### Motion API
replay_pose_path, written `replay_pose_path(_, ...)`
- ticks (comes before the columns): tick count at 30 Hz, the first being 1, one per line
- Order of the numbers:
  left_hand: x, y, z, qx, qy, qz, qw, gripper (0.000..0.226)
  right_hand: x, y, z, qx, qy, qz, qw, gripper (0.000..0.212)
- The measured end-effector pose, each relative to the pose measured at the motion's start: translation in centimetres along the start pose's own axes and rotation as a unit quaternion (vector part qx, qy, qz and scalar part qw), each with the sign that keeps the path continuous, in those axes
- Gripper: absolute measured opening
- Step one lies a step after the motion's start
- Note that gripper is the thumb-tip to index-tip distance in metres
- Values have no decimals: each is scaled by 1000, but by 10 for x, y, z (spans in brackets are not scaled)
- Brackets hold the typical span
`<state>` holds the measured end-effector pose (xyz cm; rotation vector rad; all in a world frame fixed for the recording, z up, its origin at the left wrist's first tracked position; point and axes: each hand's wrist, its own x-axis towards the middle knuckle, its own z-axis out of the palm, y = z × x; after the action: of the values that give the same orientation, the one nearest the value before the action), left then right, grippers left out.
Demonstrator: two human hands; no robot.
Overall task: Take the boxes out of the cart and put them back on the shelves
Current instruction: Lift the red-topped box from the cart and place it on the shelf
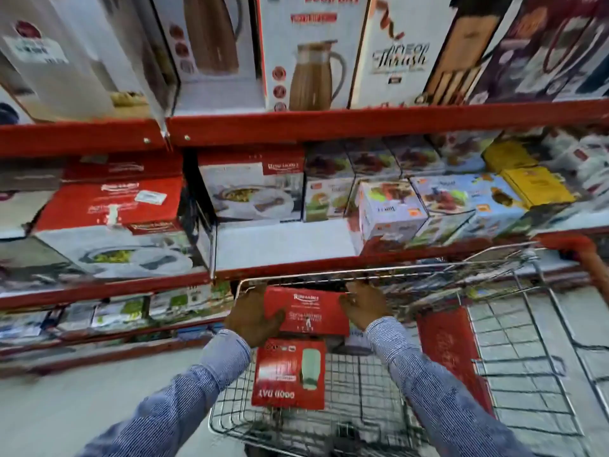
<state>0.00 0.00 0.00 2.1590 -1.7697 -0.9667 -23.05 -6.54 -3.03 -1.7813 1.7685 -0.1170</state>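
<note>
A red box with white lettering point(308, 311) sits at the far end of the wire cart point(527, 324). My left hand point(253, 316) grips its left side and my right hand point(362, 303) grips its right side. Just in front of it, lower in the cart, lies a second red box marked GOOD DAY point(290, 374), upside down to me. The red-edged shelves point(296, 127) stand right behind the cart. On the middle shelf a bare white gap point(283, 245) shows beside similar red-topped boxes point(112, 206).
Tall jug boxes point(309, 51) fill the top shelf. Small colourful boxes point(392, 212) crowd the middle shelf at right. The cart's red handle point(593, 262) and red seat flap point(445, 351) are at right. Grey floor point(66, 407) lies at lower left.
</note>
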Motion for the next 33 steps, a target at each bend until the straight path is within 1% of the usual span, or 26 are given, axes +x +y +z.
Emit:
replay_pose_path(2, 9, -2, 10, -20, -47, -48, 998, 54, 1, 9, 14, 38, -29, 76, 996, 27)
replay_pose_path(3, 12, -4, 15, -29, -75, -74, 994, 55, 0, 15, 21, 47, -51, 113, 991, 29)
replay_pose_path(5, 18, -8, 23, -62, -118, -137, 981, 53, -3, 23, 31, 60, -111, 170, 977, 45)
replay_pose_path(6, 20, -10, 27, -79, -125, -166, 975, 50, -3, 27, 35, 71, -131, 183, 972, 47)
replay_pose_path(9, 30, -21, 40, -142, -128, -216, 958, 44, 1, 31, 43, 96, -157, 185, 965, 30)
replay_pose_path(10, 31, -23, 41, -154, -127, -219, 955, 43, 3, 33, 45, 103, -160, 183, 965, 29)
replay_pose_path(12, 33, -27, 44, -165, -117, -219, 955, 40, 2, 34, 46, 129, -162, 171, 963, 36)
replay_pose_path(14, 32, -28, 44, -166, -97, -225, 955, 39, -1, 37, 46, 156, -147, 171, 962, 39)
replay_pose_path(16, 31, -33, 44, -161, -82, -220, 959, 38, -4, 37, 43, 189, -120, 166, 960, 37)
replay_pose_path(18, 33, -43, 45, -168, -63, -212, 961, 48, -7, 44, 39, 204, -102, 150, 962, 31)
replay_pose_path(19, 32, -45, 42, -189, -50, -208, 958, 54, -10, 44, 35, 227, -85, 148, 959, 26)
replay_pose_path(21, 27, -49, 34, -210, -26, -185, 960, 54, -21, 37, 20, 302, -30, 153, 940, 17)
replay_pose_path(23, 4, -25, 6, -220, 2, -177, 959, 41, -27, 30, 7, 344, 2, 134, 930, 16)
replay_pose_path(25, -9, -12, -13, -235, 24, -165, 958, 15, -34, 21, -6, 375, 24, 105, 921, 14)
replay_pose_path(26, -18, -2, -24, -241, 51, -153, 957, 5, -38, 15, -14, 386, 37, 90, 917, 14)
replay_pose_path(28, -28, 12, -44, -243, 106, -144, 953, 6, -46, 1, -31, 421, 61, 73, 902, 10)
replay_pose_path(31, -41, 32, -75, -217, 180, -132, 950, 25, -57, -23, -58, 457, 88, 41, 884, 8)
replay_pose_path(33, -50, 41, -92, -202, 220, -116, 947, 31, -62, -36, -74, 462, 108, 13, 880, 8)
